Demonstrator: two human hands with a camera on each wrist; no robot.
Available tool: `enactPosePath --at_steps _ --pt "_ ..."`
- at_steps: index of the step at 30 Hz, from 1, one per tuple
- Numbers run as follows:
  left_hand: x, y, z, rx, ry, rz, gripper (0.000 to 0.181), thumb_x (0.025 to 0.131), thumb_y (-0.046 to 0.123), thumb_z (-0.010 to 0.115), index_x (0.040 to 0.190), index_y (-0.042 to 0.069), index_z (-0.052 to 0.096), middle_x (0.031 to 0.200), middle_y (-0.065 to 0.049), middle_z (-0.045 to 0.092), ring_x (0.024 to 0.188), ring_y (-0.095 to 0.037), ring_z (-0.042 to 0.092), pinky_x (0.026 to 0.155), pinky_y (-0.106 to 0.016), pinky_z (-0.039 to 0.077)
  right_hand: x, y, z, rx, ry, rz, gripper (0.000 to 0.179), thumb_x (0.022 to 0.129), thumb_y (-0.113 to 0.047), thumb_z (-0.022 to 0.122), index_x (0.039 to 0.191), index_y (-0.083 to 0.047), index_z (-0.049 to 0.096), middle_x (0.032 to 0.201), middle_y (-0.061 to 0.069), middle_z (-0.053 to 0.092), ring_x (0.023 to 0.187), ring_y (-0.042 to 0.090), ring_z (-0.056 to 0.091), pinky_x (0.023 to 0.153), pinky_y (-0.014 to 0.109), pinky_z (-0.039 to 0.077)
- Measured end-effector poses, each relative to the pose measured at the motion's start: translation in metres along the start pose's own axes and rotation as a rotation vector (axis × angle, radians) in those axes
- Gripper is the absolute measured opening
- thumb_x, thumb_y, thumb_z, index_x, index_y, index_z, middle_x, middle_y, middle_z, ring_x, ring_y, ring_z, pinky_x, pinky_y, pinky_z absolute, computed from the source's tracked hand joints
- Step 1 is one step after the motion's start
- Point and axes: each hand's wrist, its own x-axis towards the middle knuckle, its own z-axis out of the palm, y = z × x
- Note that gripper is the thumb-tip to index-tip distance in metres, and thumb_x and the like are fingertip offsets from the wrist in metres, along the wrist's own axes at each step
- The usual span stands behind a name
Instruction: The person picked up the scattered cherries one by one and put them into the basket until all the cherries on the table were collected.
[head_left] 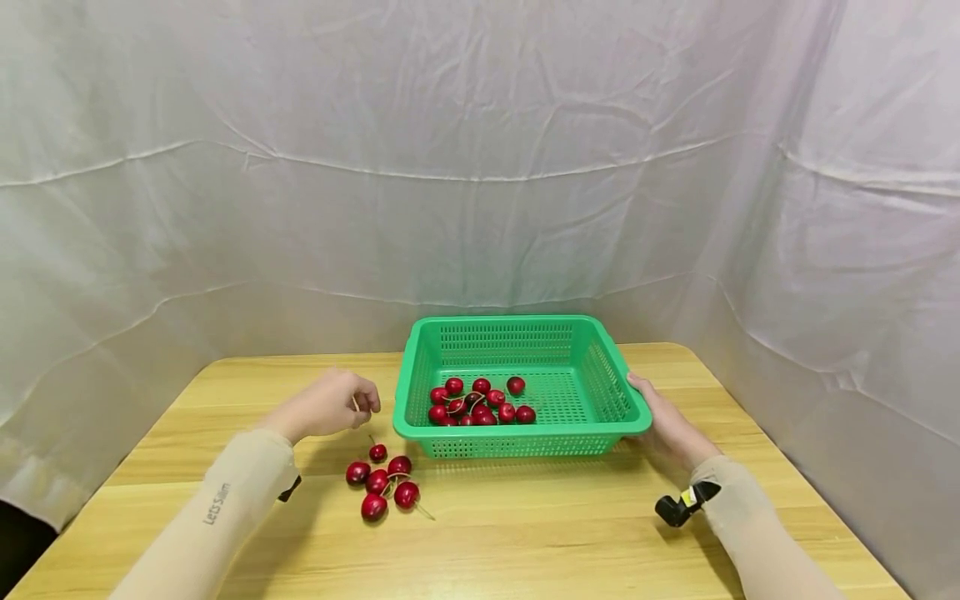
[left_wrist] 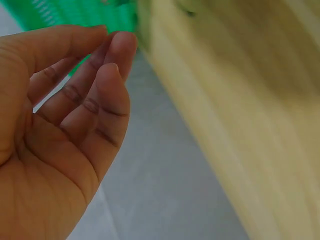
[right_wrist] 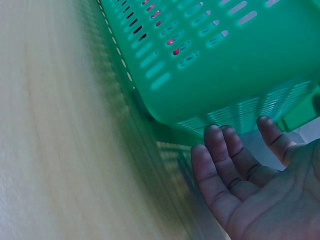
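A green perforated plastic basket (head_left: 517, 432) stands on the wooden table, a cluster of red cherries (head_left: 480, 385) in its left half. More cherries (head_left: 377, 481), some with stems, lie loose on the table left of the basket's front corner. Just behind these loose ones, my left hand (head_left: 337, 404) hovers with loosely bent fingers. The left wrist view shows nothing between its thumb and fingers (left_wrist: 117, 95). My right hand (head_left: 663, 421) is at the basket's right side, its slightly bent fingers (right_wrist: 206, 167) against or close to the perforated wall. The right thumb is not clearly visible.
The wooden table (head_left: 540, 542) extends in front of the basket and to both sides. A pale hanging cloth (head_left: 480, 208) encloses the back and sides, close behind the basket's far rim. A small black wrist camera (head_left: 678, 507) sticks out from the right wrist.
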Motion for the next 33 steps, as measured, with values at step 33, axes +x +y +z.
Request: enactPosePath --at_steps 33 --pt "0.000 -0.024 0.033 -0.032 -0.064 0.009 0.024 0.085 -0.011 0.075 0.081 0.013 0.076 0.075 0.005 0.069 0.071 -0.004 0.054 0.069 -0.022 0.048 0.000 0.001 -0.001 0.005 -0.004 -0.004 0.078 0.114 -0.061 0.023 0.174 -0.014 0.004 0.140 0.006 0.057 0.119 0.010 0.061 0.102 0.027 0.051"
